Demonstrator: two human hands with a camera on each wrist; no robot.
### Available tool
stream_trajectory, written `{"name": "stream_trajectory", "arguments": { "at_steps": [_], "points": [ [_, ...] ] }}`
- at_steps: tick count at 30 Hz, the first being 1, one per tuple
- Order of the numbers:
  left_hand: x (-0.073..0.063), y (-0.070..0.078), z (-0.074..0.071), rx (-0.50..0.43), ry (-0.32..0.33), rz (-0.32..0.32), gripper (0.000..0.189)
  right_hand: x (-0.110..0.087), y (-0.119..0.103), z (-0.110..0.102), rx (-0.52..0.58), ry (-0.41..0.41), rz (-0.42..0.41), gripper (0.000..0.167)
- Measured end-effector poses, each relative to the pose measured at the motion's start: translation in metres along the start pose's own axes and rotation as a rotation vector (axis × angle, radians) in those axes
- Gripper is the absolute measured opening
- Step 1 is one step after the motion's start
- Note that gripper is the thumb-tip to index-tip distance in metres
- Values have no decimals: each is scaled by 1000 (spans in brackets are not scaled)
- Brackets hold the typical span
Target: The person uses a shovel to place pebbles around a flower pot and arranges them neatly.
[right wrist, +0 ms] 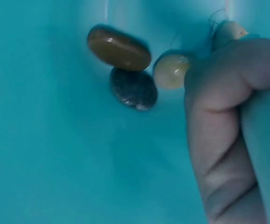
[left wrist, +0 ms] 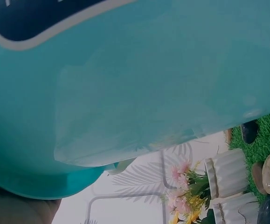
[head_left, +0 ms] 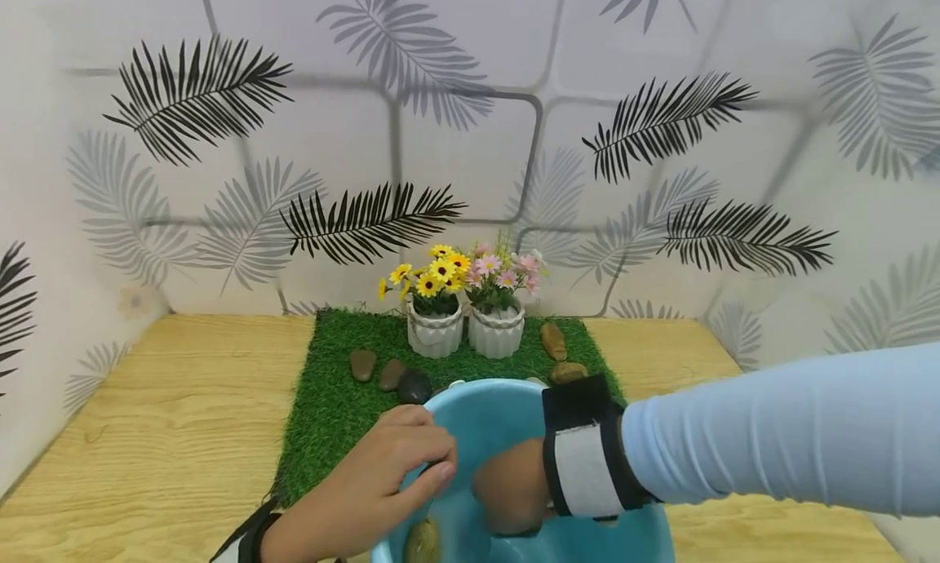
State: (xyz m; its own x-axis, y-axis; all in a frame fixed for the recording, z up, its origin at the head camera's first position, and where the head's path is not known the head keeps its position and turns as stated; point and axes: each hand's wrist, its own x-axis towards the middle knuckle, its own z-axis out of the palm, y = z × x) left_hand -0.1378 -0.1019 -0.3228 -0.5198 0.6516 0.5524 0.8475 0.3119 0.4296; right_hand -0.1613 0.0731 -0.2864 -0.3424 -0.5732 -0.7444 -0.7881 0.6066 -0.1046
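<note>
A light blue bucket (head_left: 481, 396) stands at the front of the table, with a dark blue label (left wrist: 37, 18) on its outer wall. My left hand (head_left: 374, 473) grips its left rim, thumb towards the inside. Inside the bucket is my right hand (head_left: 514, 485), blurred, its fingers curled; I cannot tell whether they hold anything. Under it in the right wrist view lie a brown stone (right wrist: 119, 48), a dark stone (right wrist: 134, 88) and a yellowish stone (right wrist: 171, 71). A pale stone (right wrist: 228, 33) shows right at the curled fingers. An olive stone (head_left: 422, 541) appears at the bucket's left side.
Behind the bucket, a green turf mat (head_left: 330, 416) lies on the wooden table (head_left: 147, 424). It bears a pot of yellow flowers (head_left: 435, 334), a pot of pink flowers (head_left: 496, 332) and several loose stones, including a black stone (head_left: 414, 386). A patterned wall rises behind.
</note>
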Motion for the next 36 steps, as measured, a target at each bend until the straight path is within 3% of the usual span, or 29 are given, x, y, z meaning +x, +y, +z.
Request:
{"name": "stream_trajectory", "arguments": {
  "at_steps": [1, 2, 6, 13, 25, 28, 32, 36],
  "points": [
    [0, 0, 0, 0, 1, -2, 31, -2, -2, 0, 80, -7, 21, 39],
    [0, 0, 0, -2, 3, -4, 31, -5, -4, 1, 235, 25, 71, 43],
    [2, 0, 1, -22, 6, -6, 30, -20, -5, 1, 380, 26, 32, 47],
    [5, 1, 2, -39, -4, -19, 31, -48, 12, 7, 328, 146, -145, 39],
    [7, 1, 0, -30, -32, -18, 31, -77, 45, 23, 418, 232, -543, 33],
    [5, 0, 1, -29, -39, -9, 30, -90, 55, 24, 496, 269, -568, 28],
    [2, -3, 1, -36, -45, -8, 29, -114, 75, 20, 639, 342, -482, 24],
    [-2, -5, -1, -29, -37, 4, 29, -129, 113, 24, 709, 447, -431, 23]
  ]
}}
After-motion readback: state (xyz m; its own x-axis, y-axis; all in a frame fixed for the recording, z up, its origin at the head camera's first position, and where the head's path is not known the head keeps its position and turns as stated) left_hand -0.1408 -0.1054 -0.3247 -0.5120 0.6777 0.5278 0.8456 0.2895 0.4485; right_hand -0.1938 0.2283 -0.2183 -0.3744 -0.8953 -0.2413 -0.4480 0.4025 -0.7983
